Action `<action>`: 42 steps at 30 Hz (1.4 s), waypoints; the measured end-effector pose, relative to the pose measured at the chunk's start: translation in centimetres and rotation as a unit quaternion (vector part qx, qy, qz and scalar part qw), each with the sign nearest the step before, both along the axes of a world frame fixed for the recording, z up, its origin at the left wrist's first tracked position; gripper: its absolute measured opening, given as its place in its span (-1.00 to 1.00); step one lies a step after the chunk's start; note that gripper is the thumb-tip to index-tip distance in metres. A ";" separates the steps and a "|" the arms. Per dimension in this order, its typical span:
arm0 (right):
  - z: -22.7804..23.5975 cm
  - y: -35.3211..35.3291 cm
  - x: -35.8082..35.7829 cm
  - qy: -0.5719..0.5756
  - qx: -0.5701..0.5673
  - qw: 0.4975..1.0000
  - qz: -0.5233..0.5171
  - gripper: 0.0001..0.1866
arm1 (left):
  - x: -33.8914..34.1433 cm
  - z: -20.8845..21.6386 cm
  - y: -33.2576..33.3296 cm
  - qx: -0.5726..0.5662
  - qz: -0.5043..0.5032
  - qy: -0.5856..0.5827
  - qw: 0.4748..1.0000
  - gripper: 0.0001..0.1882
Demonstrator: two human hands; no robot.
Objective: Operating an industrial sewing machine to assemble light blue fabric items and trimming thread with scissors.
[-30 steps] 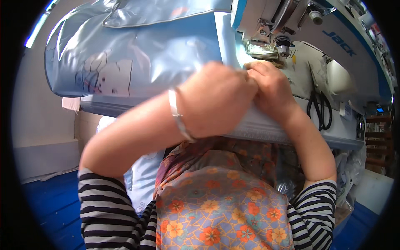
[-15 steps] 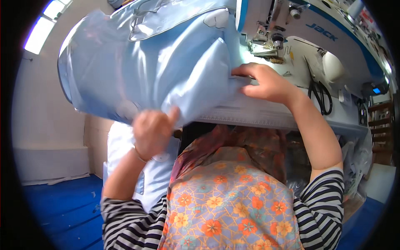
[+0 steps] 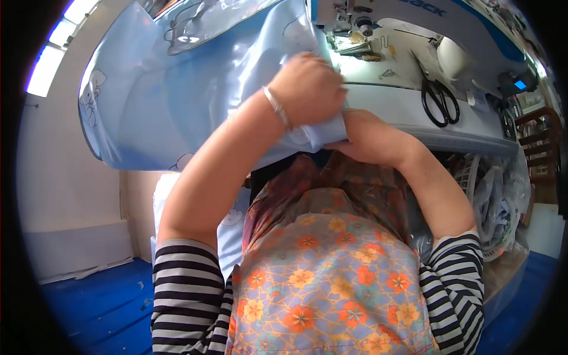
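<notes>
Covering the lap: a floral apron [image 3: 331, 284], orange and yellow blooms on mauve, between striped sleeves [image 3: 186, 284].
Beside the apron: pale printed material [image 3: 234, 231] on the left; a white plastic basket [image 3: 470, 174] with clear bags on the right.
Right hand: [image 3: 367, 136] low at the surface's front edge, against a folded corner of the sheet; its fingers are mostly hidden, so I cannot tell how they grip.
Left hand: [image 3: 310, 89] above and left of the right one, fingers curled in at the sheet's right edge; blur means I cannot tell whether they pinch it.
Left wrist: a pale bracelet [image 3: 276, 108].
Light blue sheet: [image 3: 177, 112] glossy, with line drawings, spread left of the hands, a clear panel over its far part.
Surface: [image 3: 378, 109] pale, with black-handled scissors [image 3: 439, 97] lying at the right, open or closed unclear.
Sewing machine: [image 3: 473, 29] white and blue, beyond the hands at the right.
Far left: a bright window [image 3: 47, 68] in a pale wall.
</notes>
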State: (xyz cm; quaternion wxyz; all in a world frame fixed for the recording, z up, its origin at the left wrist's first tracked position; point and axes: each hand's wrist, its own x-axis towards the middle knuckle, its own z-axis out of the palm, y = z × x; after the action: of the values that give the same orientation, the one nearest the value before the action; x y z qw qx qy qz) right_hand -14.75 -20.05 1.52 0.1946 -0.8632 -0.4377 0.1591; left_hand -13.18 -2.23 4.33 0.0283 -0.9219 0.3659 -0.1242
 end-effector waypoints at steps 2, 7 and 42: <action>-1.2 -1.2 0.9 -0.061 0.180 0.981 0.037 -0.69 | 1.2 -0.1 -0.2 -0.006 0.145 0.080 0.986 -0.77; -2.5 -2.5 1.5 -0.171 0.236 0.956 0.012 -0.68 | 1.0 -4.0 -1.0 -0.105 0.072 -0.090 0.988 -0.69; -3.5 -2.0 9.0 -0.273 0.249 0.929 0.003 -0.77 | 8.8 -2.5 0.7 0.072 0.155 -0.065 0.983 -0.87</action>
State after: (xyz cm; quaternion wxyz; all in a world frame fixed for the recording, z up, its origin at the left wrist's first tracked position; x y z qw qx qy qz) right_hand -5.77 -22.09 -2.01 0.2764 -0.7958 -0.5019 -0.1961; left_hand -4.37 -1.56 1.80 0.1370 -0.9529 0.2241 -0.1515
